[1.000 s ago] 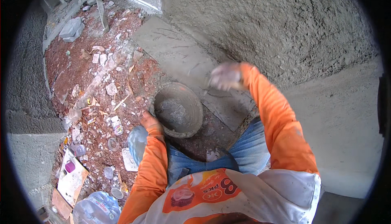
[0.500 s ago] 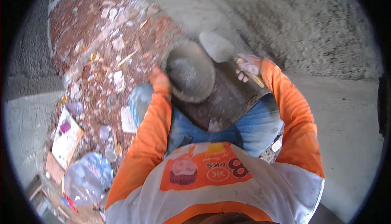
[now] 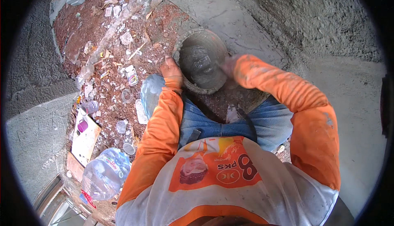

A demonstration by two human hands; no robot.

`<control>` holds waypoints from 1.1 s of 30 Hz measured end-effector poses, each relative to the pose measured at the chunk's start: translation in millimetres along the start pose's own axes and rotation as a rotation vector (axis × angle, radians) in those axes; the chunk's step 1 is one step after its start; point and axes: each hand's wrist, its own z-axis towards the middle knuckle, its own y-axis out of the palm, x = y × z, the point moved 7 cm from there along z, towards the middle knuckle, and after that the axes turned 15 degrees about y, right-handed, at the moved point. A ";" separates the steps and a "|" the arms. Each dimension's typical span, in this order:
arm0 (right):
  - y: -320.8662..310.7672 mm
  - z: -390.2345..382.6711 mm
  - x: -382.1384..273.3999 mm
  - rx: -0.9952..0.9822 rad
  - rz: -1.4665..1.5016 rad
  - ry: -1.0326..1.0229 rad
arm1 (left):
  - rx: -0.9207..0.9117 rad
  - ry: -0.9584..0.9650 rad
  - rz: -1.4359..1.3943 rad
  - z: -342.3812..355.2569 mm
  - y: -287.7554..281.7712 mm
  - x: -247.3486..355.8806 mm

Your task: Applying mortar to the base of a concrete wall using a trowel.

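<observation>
A round, mortar-caked bucket (image 3: 193,87) sits between my knees, its mouth facing up toward me. Wet grey mortar (image 3: 198,61) lies inside. My left hand (image 3: 170,68) grips the bucket's left rim, with most of its fingers hidden behind the edge. At the right side of the mouth is my right hand (image 3: 230,66), smeared by motion and partly covered by its orange sleeve. It is closed round a trowel, seen clearly in the earlier picture; now the blade is down at the mortar and can hardly be made out.
Rough grey plaster covers the wall (image 3: 320,25) at the right, above a smoother lower band. Rubble and litter strew the reddish ground at the left, with a large clear water bottle (image 3: 104,172), a purple cup (image 3: 82,126) on a board, and plastic cups.
My right hand has swung left from beside the bucket, bringing the trowel into its mouth. My left hand stays on the rim. The whole view has shifted a little.
</observation>
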 end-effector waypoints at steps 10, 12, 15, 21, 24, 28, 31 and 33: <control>-106.7 -75.1 -27.8 0.093 0.078 -0.329 | 0.063 0.084 0.241 4.0 -11.0 -5.0; -116.7 -70.8 1.8 0.042 0.023 -0.215 | 0.055 -0.002 0.210 3.0 -13.7 -21.2; -152.9 -51.8 29.8 0.042 0.058 0.000 | -0.027 0.024 0.307 3.5 -9.3 -26.4; -166.4 -91.2 -22.4 0.196 0.321 -0.437 | 0.060 0.042 0.301 2.0 -12.4 -9.3; -121.4 -97.8 -18.8 0.161 0.128 -0.383 | 0.056 -0.049 0.160 -3.8 -10.2 -6.0; -73.9 -48.2 -0.2 -0.044 -0.029 -0.026 | -0.033 -0.197 0.142 -13.0 -1.6 -2.8; -64.9 9.6 13.8 -0.039 0.102 0.168 | -0.065 -0.018 0.094 -17.6 7.9 13.2; -45.0 25.8 5.3 0.009 0.161 0.239 | -0.052 0.082 0.053 -18.6 11.1 19.1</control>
